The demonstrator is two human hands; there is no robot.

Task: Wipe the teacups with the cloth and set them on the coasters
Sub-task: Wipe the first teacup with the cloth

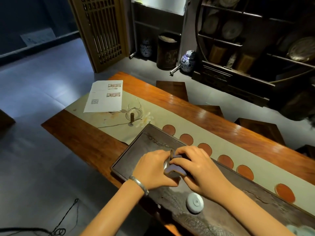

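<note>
The dark tea tray [129,160] lay w/ a row of round red-brown coasters [186,139] along its far edge, all bare, so no cup looked placed yet. Over the tray's left-middle, both hands met: left hand [154,169] and right hand [197,167], fingers curled, gripped a bluish-purple cloth [173,168] bunched betw. them; whether a teacup sat inside it I couldn't tell. Prob. still the wiping step; an upturned pale teacup [194,202] sat on the tray's near side, so next move likely needs lifting a wiped cup to a coaster.

Both hands hide most of the cloth [173,169]; a pale teacup [297,230] is cut off at the bottom-right corner.
</note>
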